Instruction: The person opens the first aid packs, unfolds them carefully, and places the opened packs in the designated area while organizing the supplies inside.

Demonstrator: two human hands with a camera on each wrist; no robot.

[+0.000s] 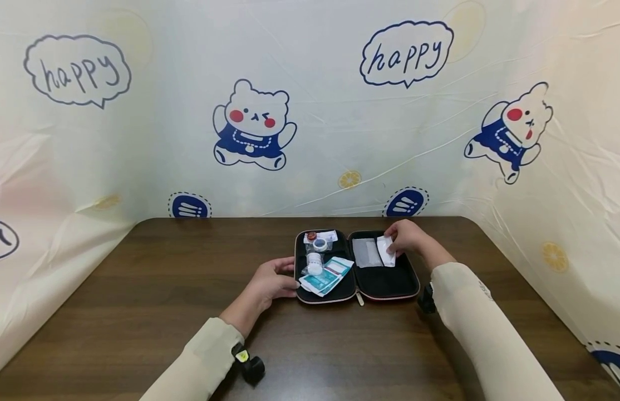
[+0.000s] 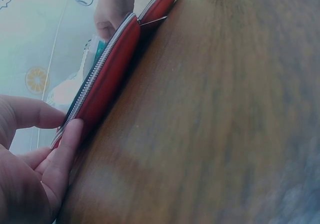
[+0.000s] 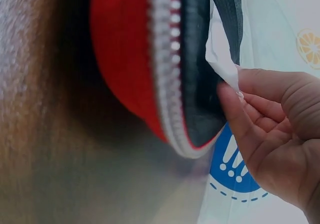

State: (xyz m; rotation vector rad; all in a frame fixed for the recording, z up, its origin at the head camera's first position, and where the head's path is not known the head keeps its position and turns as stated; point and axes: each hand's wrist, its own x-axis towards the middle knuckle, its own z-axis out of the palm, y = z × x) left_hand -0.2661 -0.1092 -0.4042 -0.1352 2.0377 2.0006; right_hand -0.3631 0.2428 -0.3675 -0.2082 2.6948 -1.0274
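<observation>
A zip case lies open on the table, its lining black (image 1: 390,285) and its outside red (image 2: 112,73). My left hand (image 1: 270,281) holds the case's left edge; in the left wrist view, a finger and thumb pinch the zipper rim. At the right half, my right hand (image 1: 407,236) pinches a small white packet (image 1: 385,252), which sits partly behind a dark elastic strap (image 3: 229,13). Beside it is a translucent packet (image 1: 366,253). The left half holds teal-and-white packets (image 1: 327,277), a white bottle (image 1: 314,263) and a white roll (image 1: 320,244).
A small red-brown item (image 1: 311,236) and a white packet (image 1: 328,236) lie at the back of the left half. The zipper pull (image 1: 360,299) hangs at the front. Behind the wooden table (image 1: 190,278) hangs a printed curtain (image 1: 320,111).
</observation>
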